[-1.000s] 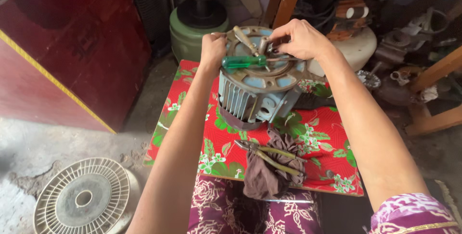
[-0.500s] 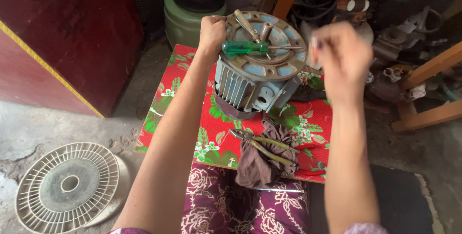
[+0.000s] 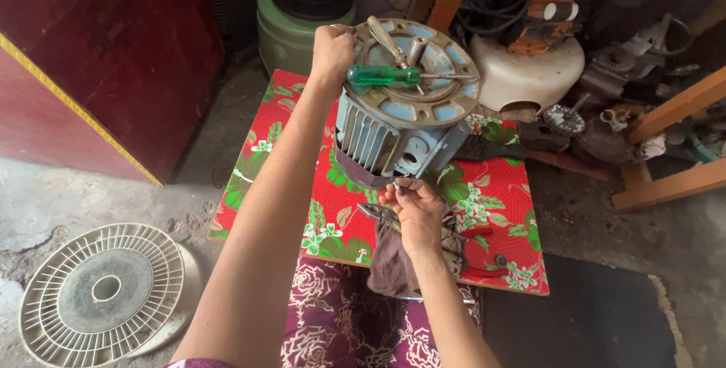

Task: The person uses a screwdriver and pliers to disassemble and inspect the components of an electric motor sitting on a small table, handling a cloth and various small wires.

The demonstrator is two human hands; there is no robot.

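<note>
A blue-grey electric motor (image 3: 393, 137) stands on end on a table with a red flowered cloth (image 3: 491, 209). My left hand (image 3: 333, 50) grips the far left rim of its round end cover. A green-handled screwdriver (image 3: 382, 75) and a wooden-handled tool (image 3: 386, 39) lie across that cover. My right hand (image 3: 412, 213) is low in front of the motor, fingers pinched on a small metal part too small to make out. Under this hand lie pliers (image 3: 378, 215) and a brown rag (image 3: 393, 262).
A white round fan grille (image 3: 102, 292) lies on the concrete floor at lower left. A dark red cabinet (image 3: 98, 58) stands at left. Behind the table are a green drum (image 3: 291, 31), a white housing (image 3: 529, 73), motor parts and wooden legs (image 3: 665, 141).
My right hand left the top of the motor, swung out to the right, and came down in front of the motor above the pliers. My left hand stayed on the rim.
</note>
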